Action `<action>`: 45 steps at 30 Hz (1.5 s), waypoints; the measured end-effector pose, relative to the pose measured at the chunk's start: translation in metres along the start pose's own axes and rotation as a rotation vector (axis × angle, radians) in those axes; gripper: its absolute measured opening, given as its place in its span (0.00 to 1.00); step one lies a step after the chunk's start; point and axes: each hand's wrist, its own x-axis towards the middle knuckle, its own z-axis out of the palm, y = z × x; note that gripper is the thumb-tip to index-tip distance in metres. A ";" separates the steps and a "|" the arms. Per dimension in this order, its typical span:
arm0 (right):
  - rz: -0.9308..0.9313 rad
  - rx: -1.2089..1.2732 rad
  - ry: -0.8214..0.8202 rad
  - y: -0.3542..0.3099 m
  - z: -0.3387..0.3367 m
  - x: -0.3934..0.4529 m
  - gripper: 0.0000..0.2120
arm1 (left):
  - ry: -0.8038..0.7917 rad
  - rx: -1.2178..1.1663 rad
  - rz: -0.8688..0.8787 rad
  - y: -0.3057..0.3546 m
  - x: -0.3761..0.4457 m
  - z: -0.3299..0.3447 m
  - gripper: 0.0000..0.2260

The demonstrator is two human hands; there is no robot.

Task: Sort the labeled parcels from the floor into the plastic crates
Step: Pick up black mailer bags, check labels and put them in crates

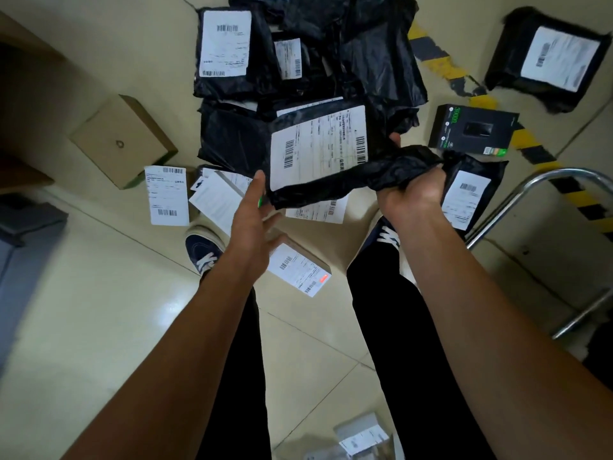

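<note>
- Head view: I am seeing the right hand (pixel 411 190) clutching the crumpled end of a black parcel (pixel 318 154), glossy wrinkled plastic film with a flat white barcode label, held above the floor (pixel 99 327).
- The left hand (pixel 255 220) is reaching with straight fingers just beside the parcel's lower edge, grip empty.
- More black bags (pixel 232 51) and a matte cardboard box (pixel 122 141) are lying below.

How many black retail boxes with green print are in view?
1: the retail box lies on the floor, right of the bag pile; more may hide under bags.
</note>
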 end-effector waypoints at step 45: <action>0.100 -0.834 0.149 0.109 -0.009 0.152 0.16 | -0.047 0.191 0.326 0.006 0.100 -0.104 0.15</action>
